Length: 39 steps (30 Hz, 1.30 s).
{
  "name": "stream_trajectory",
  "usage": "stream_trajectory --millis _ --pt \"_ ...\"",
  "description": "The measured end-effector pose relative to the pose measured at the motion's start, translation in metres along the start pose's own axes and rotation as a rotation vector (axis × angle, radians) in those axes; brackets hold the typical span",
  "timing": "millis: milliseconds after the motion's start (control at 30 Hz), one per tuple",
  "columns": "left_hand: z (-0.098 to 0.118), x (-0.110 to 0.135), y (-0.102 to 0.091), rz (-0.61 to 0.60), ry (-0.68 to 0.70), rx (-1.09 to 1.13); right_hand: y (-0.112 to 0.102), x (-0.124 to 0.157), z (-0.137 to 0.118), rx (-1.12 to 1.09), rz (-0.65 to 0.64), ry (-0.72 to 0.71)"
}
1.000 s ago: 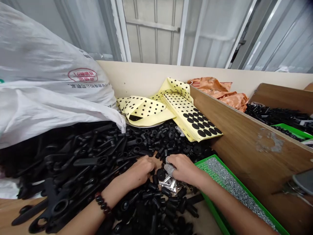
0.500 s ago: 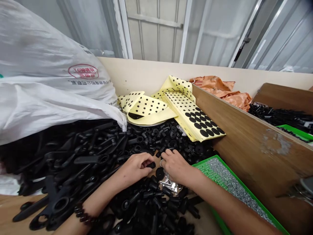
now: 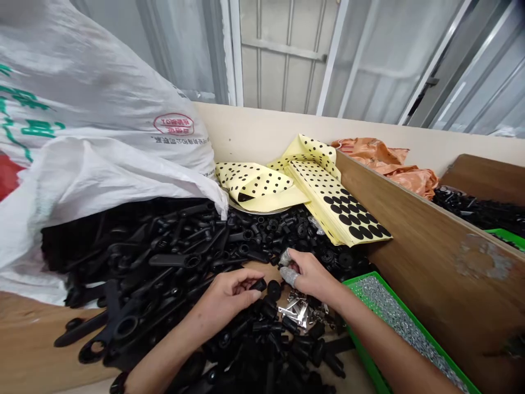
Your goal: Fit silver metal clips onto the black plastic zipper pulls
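Observation:
My left hand (image 3: 229,293) is shut on a small black rubber part (image 3: 259,284), just above a heap of black rubber fittings (image 3: 254,334). My right hand (image 3: 309,276) hovers close by, its fingers curled, with grey cots (image 3: 289,276) on two of them. Nothing shows between those fingertips, though a small item could be hidden. Below it lies a little cluster of silver metal pieces (image 3: 297,312). Longer black plastic handles (image 3: 172,260) fill the left of the heap.
Sheets of yellow backing with black adhesive dots (image 3: 338,205) lie behind the heap. A green tray of small metal parts (image 3: 394,314) sits at lower right, beside a wooden partition (image 3: 414,241). A white sack (image 3: 90,137) spills in at left. An orange bag (image 3: 385,167) lies at the back.
The view has swung, so everything sits further right. My right hand has risen off the silver pieces, and my left hand has drawn back from the heap, holding the black part.

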State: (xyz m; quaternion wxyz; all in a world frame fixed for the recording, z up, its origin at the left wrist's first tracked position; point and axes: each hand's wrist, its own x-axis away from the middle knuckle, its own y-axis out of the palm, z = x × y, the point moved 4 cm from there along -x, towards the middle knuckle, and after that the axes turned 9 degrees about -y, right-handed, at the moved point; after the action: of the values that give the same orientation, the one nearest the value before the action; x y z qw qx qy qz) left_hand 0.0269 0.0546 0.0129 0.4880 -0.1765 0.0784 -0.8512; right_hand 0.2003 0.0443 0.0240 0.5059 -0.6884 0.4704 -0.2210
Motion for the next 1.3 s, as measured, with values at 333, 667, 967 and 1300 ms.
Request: stream_trajectory --millis 333,667,967,1300 --pt "0.013 0.022 0.025 -0.016 0.051 0.171 -0.017 0.023 -0.037 -1.001 0.357 0.082" --pt "0.012 0.037 0.035 -0.006 -0.054 0.481 -0.032 0.045 -0.067 -0.400 0.331 -0.213" --pt "0.019 0.048 0.035 0.033 0.105 0.262 -0.027 0.063 -0.058 0.062 -0.018 -0.163" --pt "0.016 0.055 0.039 0.010 0.283 0.135 -0.016 0.072 -0.064 -0.127 -0.136 -0.127"
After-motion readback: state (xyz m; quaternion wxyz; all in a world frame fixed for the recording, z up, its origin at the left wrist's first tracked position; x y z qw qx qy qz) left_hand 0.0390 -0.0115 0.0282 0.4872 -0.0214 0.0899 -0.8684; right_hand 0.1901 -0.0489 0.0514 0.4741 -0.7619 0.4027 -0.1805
